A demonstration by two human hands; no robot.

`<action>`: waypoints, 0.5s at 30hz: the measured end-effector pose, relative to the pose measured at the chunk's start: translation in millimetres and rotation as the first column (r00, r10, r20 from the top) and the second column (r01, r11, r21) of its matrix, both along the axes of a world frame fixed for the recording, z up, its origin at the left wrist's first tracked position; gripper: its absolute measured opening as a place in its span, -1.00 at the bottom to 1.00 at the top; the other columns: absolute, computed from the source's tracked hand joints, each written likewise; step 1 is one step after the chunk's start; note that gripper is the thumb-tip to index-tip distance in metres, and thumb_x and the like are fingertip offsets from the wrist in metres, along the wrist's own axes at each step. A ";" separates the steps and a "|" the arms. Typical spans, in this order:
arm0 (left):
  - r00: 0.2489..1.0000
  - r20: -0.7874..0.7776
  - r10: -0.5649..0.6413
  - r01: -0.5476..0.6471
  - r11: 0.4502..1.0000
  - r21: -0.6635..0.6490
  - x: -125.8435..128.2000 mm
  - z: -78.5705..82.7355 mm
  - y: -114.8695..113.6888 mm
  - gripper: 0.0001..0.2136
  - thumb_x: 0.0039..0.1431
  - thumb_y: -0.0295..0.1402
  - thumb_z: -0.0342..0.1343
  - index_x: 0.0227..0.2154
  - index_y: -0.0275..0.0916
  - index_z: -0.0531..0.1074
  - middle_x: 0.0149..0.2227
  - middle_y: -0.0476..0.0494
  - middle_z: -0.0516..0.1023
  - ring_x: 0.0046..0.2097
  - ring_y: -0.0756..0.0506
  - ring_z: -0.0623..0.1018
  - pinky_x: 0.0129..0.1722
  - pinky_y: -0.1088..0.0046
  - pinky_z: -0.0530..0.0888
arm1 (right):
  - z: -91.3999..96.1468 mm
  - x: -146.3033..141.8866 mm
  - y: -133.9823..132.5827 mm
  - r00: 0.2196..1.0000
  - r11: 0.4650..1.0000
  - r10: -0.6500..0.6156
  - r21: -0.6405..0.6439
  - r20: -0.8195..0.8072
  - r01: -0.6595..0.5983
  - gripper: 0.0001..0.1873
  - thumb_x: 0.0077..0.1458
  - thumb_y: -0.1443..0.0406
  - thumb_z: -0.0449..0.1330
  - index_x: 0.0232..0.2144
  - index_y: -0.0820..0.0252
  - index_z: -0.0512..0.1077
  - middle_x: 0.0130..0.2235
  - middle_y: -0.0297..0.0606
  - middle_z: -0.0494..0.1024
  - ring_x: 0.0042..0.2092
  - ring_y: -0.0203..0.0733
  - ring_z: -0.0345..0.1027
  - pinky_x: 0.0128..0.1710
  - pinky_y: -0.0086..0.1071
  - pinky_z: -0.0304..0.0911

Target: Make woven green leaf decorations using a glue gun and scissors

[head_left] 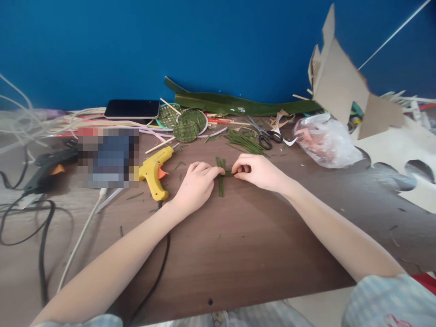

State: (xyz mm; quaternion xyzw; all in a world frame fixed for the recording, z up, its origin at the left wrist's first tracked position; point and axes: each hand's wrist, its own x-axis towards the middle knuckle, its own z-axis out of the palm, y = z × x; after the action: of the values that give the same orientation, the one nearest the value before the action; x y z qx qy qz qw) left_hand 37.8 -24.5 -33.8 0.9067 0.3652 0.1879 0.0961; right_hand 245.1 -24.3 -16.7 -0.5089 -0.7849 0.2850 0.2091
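Narrow green leaf strips (221,187) lie crossed on the brown table between my hands, two upright ones side by side and a crosswise piece. From the left, my left hand (197,184) rests on the table, its fingers curled and the fingertips pressed on the crossing. Between thumb and forefinger, my right hand (257,171) pinches the right end of the crosswise strip. Just behind lies a loose bundle of cut green strips (247,141). Black-handled scissors (264,135) lie beside that bundle.
A yellow glue gun (155,172) lies left of my left hand, its cord running toward the table's front edge. Behind are woven green discs (186,127), a phone (132,109) and long leaves (235,104). A plastic bag (327,141) and cut cardboard (340,81) stand at right.
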 end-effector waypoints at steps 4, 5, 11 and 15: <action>1.000 0.000 -0.006 0.006 1.000 -0.011 -0.1 0.4 -0.1 -0.65 0.09 -0.62 -0.21 -0.16 -0.25 0.37 -0.26 -0.12 0.53 -0.12 -0.10 0.41 -0.05 0.30 0.27 | 0.7 -0.6 -0.3 1.000 1.000 -0.009 -0.018 -0.010 0.008 -0.94 -0.07 0.42 0.16 -0.50 0.20 0.41 -0.44 -0.35 0.34 -0.44 -0.35 0.16 -0.39 -0.42 0.09; 1.000 -0.002 -0.005 0.005 1.000 -0.015 0.0 0.7 -0.2 -0.65 0.09 -0.62 -0.22 -0.15 -0.25 0.37 -0.26 -0.12 0.53 -0.12 -0.10 0.41 -0.05 0.30 0.27 | 1.0 -0.6 -0.4 1.000 1.000 -0.010 -0.023 -0.012 0.010 -0.94 -0.07 0.42 0.16 -0.50 0.20 0.41 -0.44 -0.36 0.34 -0.44 -0.35 0.16 -0.39 -0.42 0.09; 1.000 -0.010 0.004 -0.005 1.000 -0.028 0.0 1.8 -0.3 -0.64 0.09 -0.61 -0.23 -0.15 -0.24 0.37 -0.25 -0.14 0.53 -0.11 -0.11 0.41 -0.04 0.27 0.27 | 3.7 -0.7 -1.1 1.000 0.999 -0.015 -0.040 -0.001 0.015 -0.92 -0.06 0.42 0.14 -0.50 0.20 0.42 -0.44 -0.35 0.35 -0.44 -0.35 0.16 -0.39 -0.43 0.09; 1.000 -0.010 -0.003 0.003 1.000 -0.021 0.1 1.2 -0.2 -0.64 0.09 -0.61 -0.22 -0.15 -0.25 0.37 -0.25 -0.13 0.53 -0.11 -0.10 0.41 -0.04 0.28 0.26 | 5.2 -2.2 -1.8 1.000 0.999 -0.020 -0.046 0.008 0.020 -0.90 -0.03 0.39 0.10 -0.49 0.20 0.42 -0.43 -0.32 0.37 -0.43 -0.33 0.17 -0.39 -0.42 0.09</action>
State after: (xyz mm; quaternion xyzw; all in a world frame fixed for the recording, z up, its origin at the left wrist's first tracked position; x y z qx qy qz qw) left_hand 38.0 -24.7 -32.6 0.9071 0.3664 0.1793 0.1040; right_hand 242.9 -26.0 -11.5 -0.5225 -0.7737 0.2991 0.1973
